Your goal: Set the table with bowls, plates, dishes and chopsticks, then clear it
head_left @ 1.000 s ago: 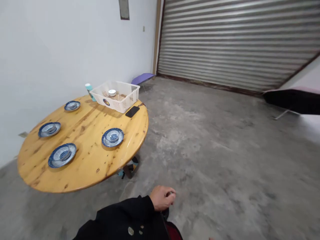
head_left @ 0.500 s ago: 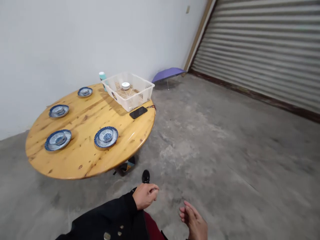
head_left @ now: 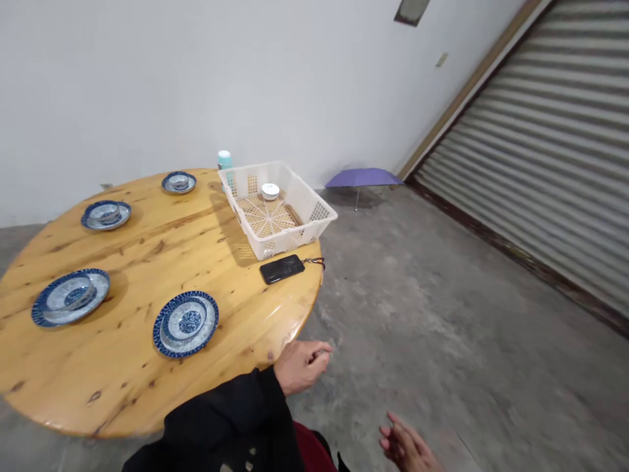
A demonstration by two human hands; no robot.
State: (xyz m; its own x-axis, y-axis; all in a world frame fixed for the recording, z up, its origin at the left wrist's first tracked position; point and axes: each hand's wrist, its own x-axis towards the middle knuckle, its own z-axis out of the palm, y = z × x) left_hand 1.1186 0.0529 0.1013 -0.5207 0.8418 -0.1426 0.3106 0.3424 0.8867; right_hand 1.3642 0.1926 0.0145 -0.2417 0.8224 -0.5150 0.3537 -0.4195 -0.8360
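White wall (head_left: pixel 147 78) at my 12 o'clock; ribbed shutter (head_left: pixel 555 151) at my 2, brown strip (head_left: pixel 470 88) alongside; mottled grey floor (head_left: pixel 442 275) at my 3.

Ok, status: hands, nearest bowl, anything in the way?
Left hand curled near table edge; right hand apart, part-open. Nearest bowl resting on plate. Phone beside white basket, clear of hands.
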